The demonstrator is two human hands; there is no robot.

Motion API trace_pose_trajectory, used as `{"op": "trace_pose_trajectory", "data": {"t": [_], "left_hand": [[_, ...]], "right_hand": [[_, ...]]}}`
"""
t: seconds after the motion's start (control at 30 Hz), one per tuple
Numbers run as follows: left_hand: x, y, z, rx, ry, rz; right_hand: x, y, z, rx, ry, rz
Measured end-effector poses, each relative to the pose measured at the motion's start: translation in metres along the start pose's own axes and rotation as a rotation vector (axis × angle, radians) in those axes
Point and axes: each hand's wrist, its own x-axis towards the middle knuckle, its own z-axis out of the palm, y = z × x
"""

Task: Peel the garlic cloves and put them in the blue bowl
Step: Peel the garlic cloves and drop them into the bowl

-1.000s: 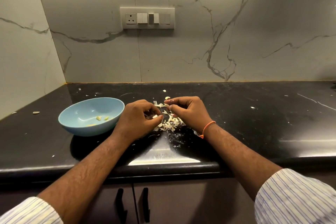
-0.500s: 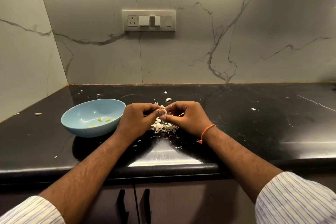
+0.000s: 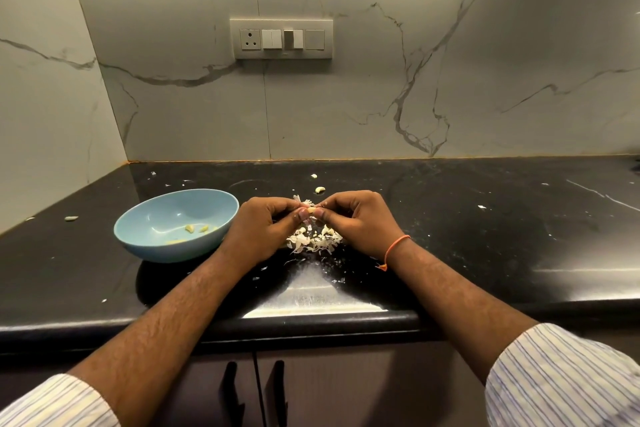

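A: Three or so peeled bits sit in your blue bowl; loose cloves wait at 12 o'clock on the table.

B: And now?

A: Both hands pinch one garlic clove btwn fingertips: left hand at its 9, right hand at 3, bowl further at 9. Skins piled below.

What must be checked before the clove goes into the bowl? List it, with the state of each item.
1. Clove held in a grip by both hands: left hand, right hand: ok.
2. Clove fully peeled: cannot tell, fingers hide most of it.
3. Blue bowl upright beside the left hand: ok.
4. Bowl has room, only a few peeled cloves inside: ok.
5. Peel pile lies on the counter, outside the bowl: ok.
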Motion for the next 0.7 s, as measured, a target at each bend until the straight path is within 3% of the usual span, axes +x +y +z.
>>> {"op": "trace_pose_trajectory", "data": {"t": [0.23, 0.43, 0.7], "left_hand": [[-0.001, 0.0053, -0.0022, -0.183, -0.049, -0.097], [-0.0003, 0.0056, -0.0045, -0.185, -0.075, -0.133], [-0.002, 0.0041, -0.0036, -0.164, -0.031, -0.141]], "right_hand": [[0.0023, 0.0026, -0.002, 0.114, -0.045, 0.081], [0.0017, 0.0009, -0.0041, 0.196, -0.081, 0.131], [0.0017, -0.0004, -0.0038, 0.113, -0.024, 0.127]]}}
